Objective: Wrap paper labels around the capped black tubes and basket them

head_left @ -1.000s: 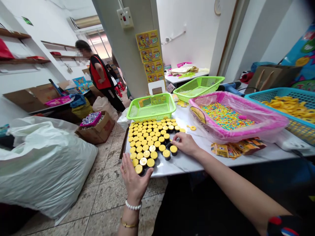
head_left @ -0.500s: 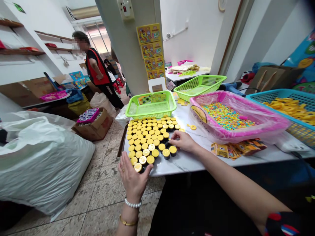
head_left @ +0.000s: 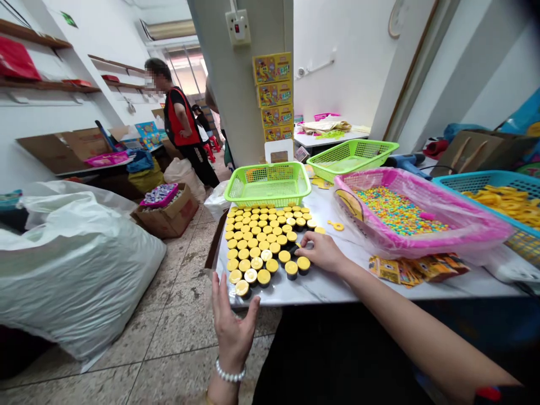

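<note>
Many small round black tubs with yellow lids [head_left: 264, 277] stand packed together on the white marbled table [head_left: 333, 284]. My right hand [head_left: 323, 253] is at the right side of the group, its thumb and fingers closed on a tipped black tub [head_left: 292, 248], partly hidden by the fingers. Close to that hand, two tubs [head_left: 303, 263] stand a little apart from the rest. My left hand [head_left: 234, 332] is open at the table's front left corner, thumb and fingers spread, just short of the nearest tub and holding nothing.
Behind the tubs stands a green basket [head_left: 268, 198]. A pink basket [head_left: 464, 233] lined with plastic holds colourful beads, with packets [head_left: 405, 270] before it. Further right is a blue basket [head_left: 506, 179] of yellow pieces. A white sack [head_left: 84, 270] and a person [head_left: 183, 121] are left.
My left hand has drawn back from the nearest tubs toward me. My right hand stays at the tipped tub. The view has shifted slightly.
</note>
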Motion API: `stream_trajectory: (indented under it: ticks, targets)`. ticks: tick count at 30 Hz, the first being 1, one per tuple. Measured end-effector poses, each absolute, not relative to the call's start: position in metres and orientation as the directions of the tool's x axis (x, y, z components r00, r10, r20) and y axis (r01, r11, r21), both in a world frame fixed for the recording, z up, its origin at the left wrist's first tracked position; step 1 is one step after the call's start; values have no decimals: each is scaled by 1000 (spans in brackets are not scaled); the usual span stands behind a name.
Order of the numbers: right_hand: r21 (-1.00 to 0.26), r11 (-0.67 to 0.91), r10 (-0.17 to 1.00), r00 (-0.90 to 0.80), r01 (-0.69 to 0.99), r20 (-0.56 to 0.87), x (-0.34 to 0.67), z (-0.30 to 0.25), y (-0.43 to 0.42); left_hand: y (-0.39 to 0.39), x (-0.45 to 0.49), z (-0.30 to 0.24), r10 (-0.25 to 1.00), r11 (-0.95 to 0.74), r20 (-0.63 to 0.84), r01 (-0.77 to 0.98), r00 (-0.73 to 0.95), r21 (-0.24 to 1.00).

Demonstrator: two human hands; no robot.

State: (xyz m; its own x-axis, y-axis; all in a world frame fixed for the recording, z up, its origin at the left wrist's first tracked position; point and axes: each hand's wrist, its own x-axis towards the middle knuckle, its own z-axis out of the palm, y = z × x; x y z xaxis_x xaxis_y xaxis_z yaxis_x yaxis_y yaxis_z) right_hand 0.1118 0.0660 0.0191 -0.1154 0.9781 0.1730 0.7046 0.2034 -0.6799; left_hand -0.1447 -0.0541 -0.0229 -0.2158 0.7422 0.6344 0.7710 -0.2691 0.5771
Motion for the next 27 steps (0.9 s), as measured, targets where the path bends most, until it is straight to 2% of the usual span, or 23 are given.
stream_trajectory:
  ticks: [3, 6, 10, 16, 21, 27]
  targets:
    - [-673, 260, 965, -169, 692, 199, 111, 18, 66, -64, -139, -18, 700, -299, 688, 795, -194, 528]
    - [-663, 289, 957, -211, 691, 197, 110, 15, 68, -77, -125, -12, 622, -403, 777, 813, -94, 421]
    - [-634, 314, 949, -229, 706, 215, 111, 17, 68, -86, -101, -18, 583, -515, 812, 791, 39, 331]
    - [-494, 374, 923, -261, 785, 284, 117, 43, 62, -76, -90, -26, 531, -597, 839, 755, 118, 271]
    - [-333, 402, 911, -338, 853, 235, 116, 59, 62, -67, -104, -7, 507, -585, 857, 767, 94, 263]
    - [-247, 412, 909, -379, 877, 171, 105, 52, 61, -56, -125, -12, 490, -500, 871, 817, -6, 287]
